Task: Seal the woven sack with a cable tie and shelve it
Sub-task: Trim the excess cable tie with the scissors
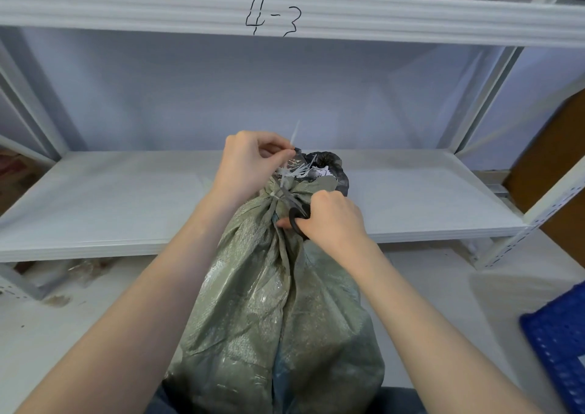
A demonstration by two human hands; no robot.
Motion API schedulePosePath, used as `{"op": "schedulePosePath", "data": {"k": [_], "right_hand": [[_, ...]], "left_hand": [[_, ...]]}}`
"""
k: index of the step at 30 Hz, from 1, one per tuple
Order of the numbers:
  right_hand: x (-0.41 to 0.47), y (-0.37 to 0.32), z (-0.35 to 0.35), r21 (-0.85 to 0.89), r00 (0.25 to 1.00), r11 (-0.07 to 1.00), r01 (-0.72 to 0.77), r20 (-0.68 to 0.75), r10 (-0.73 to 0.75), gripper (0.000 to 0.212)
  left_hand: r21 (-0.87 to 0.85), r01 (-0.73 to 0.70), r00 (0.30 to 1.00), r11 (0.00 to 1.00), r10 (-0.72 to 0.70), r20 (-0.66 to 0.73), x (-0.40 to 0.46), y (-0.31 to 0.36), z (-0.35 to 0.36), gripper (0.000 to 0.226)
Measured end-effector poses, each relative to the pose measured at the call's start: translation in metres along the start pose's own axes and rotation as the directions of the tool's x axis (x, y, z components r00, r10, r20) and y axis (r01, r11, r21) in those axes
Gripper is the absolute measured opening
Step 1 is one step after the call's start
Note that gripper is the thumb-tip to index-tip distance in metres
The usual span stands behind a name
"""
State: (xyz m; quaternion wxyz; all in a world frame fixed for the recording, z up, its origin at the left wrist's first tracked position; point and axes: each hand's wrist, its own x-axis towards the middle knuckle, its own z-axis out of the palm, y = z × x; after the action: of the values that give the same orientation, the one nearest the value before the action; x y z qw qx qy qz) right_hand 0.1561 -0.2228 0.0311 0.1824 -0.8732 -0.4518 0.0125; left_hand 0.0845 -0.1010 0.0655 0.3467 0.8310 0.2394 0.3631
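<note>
Green woven sack (pixel 278 303) stands below both hands, neck cinched by white cable tie (pixel 278 196); left hand (pixel 250 163) pinches tie's tail upward, right hand (pixel 332 220) closed on black scissors (pixel 296 214), blades angled up-left toward tail; shelf (pixel 126 204) behind.
</note>
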Motion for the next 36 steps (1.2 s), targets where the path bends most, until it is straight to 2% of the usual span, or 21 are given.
{"op": "schedulePosePath", "data": {"k": [2,5,10,15,18,20,22,24,29,32,34,36], "right_hand": [[0.002,0.005,0.000,0.023,0.999,0.999,-0.032,-0.025,0.032,0.051],[0.003,0.012,-0.003,0.088,0.992,0.988,-0.124,-0.009,0.125,0.052],[0.007,0.030,-0.003,0.211,0.983,0.960,-0.184,0.030,0.182,0.043],[0.005,0.036,-0.011,0.356,0.966,0.899,-0.256,0.050,0.255,0.055],[0.004,0.044,-0.015,0.371,0.977,0.905,-0.206,0.019,0.214,0.041],[0.000,0.048,-0.019,0.298,0.977,0.935,-0.190,-0.038,0.211,0.031],[-0.003,0.052,-0.021,0.258,0.968,0.950,-0.177,-0.129,0.215,0.031],[-0.005,0.054,-0.022,0.257,0.959,0.951,-0.174,-0.176,0.223,0.032],[-0.007,0.057,-0.026,0.298,0.955,0.941,-0.160,-0.193,0.224,0.033],[-0.010,0.056,-0.030,0.340,0.953,0.936,-0.097,-0.241,0.186,0.020],[-0.015,0.055,-0.035,0.367,0.950,0.930,-0.010,-0.287,0.124,0.018],[-0.020,0.056,-0.037,0.331,0.961,0.937,0.114,-0.277,-0.019,0.024]], "left_hand": [[-0.010,-0.013,1.000,1.000,0.013,-0.021,0.001,0.001,0.000,0.001],[-0.054,-0.028,0.999,0.998,0.027,-0.029,0.001,0.005,0.001,0.004],[-0.074,-0.054,0.998,0.996,0.056,0.029,-0.004,0.013,0.013,0.007],[-0.125,0.083,0.984,0.989,-0.061,0.170,-0.011,0.019,0.030,0.015],[-0.025,0.057,0.971,0.998,-0.050,0.233,-0.018,0.018,0.039,0.029],[-0.024,0.046,0.963,0.999,-0.038,0.265,-0.023,0.020,0.044,0.034],[-0.035,0.040,0.959,0.999,-0.028,0.283,-0.026,0.022,0.048,0.034],[-0.037,0.029,0.961,0.999,-0.017,0.277,-0.027,0.024,0.052,0.032],[-0.048,0.064,0.970,0.997,-0.050,0.238,-0.029,0.029,0.062,0.029],[-0.031,0.070,0.976,0.997,-0.062,0.210,-0.028,0.027,0.064,0.031],[-0.036,0.082,0.977,0.996,-0.073,0.200,-0.026,0.024,0.062,0.032],[-0.037,0.089,0.978,0.995,-0.080,0.191,-0.023,0.023,0.060,0.031]]}}
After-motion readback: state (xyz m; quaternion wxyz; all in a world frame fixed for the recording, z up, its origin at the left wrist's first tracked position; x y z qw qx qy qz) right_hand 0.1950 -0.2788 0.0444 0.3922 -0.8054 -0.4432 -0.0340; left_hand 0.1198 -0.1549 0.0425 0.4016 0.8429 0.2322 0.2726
